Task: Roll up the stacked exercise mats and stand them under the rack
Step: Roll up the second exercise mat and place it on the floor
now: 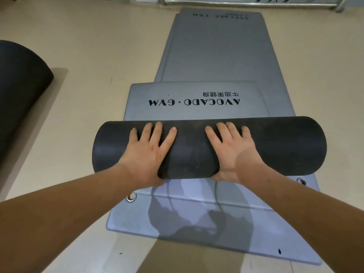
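one head-worn wide-angle view, looking steeply forward and down, close over the floor (82, 79).

1. The floor (98, 46) is smooth, pale beige, and fills most of the view.
2. It carries a faint sheen, and looks lighter and slightly reflective toward the lower edge.
3. Two small dark specks mark it: one speck (111, 79) left of centre, another (120, 253) low down.
4. A shiny metal rail (250, 4) runs level along the far edge at top right.
5. A post (161, 1) stands at its left end and a second post (340, 6) at its right.
6. The light is even and warm; a soft shadow (59, 79) lies at left, and a broader shadow (177, 261) at bottom centre.
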`<state>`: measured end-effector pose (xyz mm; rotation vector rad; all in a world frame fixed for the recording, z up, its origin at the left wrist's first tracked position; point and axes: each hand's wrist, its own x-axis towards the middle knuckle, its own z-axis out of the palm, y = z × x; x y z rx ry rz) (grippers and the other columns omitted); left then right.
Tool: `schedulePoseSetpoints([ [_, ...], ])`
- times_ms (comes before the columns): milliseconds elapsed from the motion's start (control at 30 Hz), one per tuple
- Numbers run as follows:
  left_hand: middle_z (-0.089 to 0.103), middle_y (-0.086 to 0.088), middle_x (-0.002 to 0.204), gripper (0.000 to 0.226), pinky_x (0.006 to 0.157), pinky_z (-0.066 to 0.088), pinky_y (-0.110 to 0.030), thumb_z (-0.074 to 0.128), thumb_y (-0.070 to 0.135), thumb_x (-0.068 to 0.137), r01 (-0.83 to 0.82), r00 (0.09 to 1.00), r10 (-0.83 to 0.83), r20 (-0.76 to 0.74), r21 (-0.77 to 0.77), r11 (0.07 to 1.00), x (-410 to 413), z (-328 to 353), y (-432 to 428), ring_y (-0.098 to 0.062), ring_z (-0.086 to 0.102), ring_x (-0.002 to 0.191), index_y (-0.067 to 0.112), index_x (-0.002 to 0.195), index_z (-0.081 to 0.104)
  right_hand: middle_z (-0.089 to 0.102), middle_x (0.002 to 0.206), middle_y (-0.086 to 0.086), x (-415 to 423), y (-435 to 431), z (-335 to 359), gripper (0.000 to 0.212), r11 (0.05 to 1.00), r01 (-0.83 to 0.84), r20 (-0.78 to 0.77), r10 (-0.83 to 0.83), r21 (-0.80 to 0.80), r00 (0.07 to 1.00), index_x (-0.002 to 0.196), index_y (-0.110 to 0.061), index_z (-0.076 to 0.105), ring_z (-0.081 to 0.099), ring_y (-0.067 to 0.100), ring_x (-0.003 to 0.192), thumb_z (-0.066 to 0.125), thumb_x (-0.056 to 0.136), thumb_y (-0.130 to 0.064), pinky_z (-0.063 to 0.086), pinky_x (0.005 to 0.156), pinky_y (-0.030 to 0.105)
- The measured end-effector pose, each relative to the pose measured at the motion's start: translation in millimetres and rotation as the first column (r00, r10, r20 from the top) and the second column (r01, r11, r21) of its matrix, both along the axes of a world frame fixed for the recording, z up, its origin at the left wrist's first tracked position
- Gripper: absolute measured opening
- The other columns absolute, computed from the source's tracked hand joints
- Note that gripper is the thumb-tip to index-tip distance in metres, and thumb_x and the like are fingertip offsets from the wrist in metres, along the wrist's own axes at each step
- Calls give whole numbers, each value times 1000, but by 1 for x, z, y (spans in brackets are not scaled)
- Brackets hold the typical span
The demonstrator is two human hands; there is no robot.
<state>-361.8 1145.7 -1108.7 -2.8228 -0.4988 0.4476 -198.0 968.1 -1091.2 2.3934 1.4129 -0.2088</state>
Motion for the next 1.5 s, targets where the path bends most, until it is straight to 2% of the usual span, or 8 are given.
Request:
schedulePoseSetpoints([
  [267,49,-2,135,128,101,45,-51,74,76,52,66,997,-70,-19,-173,983,1,25,8,-26,51,121,35,154,8,44,148,0,4,0,31,131,996,-76,-82,72,-49,994,157,-28,19,46,25,136,78,52,-80,37,111,52],
  [500,63,17,102,101,84,57,-39,85,69,40,-79,980,-20,-200,-475,876,-16,50,9,-15,64,92,51,128,38,37,158,2,-39,-47,40,121,986,-126,-177,144,105,974,162,-35,28,37,29,146,75,58,-77,31,120,56],
  [767,65,24,118,93,97,58,-40,99,58,43,-352,928,117,-355,-725,593,-20,38,12,-10,67,109,52,124,55,7,168,7,-62,-15,45,149,982,-44,-172,12,-185,985,162,-29,-13,8,35,157,84,59,-77,25,120,64],
  [933,45,14,150,111,113,44,-40,87,69,65,-281,957,161,-241,-633,721,-37,54,22,-18,49,137,45,158,31,31,161,0,-43,17,57,147,963,-102,-206,50,-251,977,163,-39,2,32,30,148,88,49,-78,39,111,56],
  [1067,53,7,123,83,92,55,-41,74,73,74,-93,992,43,-119,-455,885,-38,74,13,-19,58,112,40,145,48,39,154,-3,-33,38,72,125,989,-86,-296,48,-117,954,157,-52,28,42,28,140,93,51,-67,48,100,50],
  [1233,42,2,136,142,91,52,-45,70,92,46,-160,977,115,-180,-259,952,-49,50,-4,-24,47,120,29,157,8,45,136,-2,-45,36,73,63,990,-107,-117,118,96,986,144,-42,52,46,24,125,72,87,-60,46,97,42],
  [1333,46,5,135,139,96,52,-45,68,93,44,-192,977,152,-152,-298,935,-46,46,16,-23,51,121,34,157,12,33,154,4,-60,18,58,58,992,-79,-145,93,97,985,156,-40,32,34,30,142,51,102,-53,40,111,49],
  [1500,62,18,116,96,97,54,-44,88,71,45,-327,945,258,-201,-583,743,-31,58,51,-18,64,107,49,128,45,-27,170,8,-56,15,37,115,998,-55,-129,50,-35,990,152,-49,-32,-24,38,157,60,88,-71,4,124,68],
])
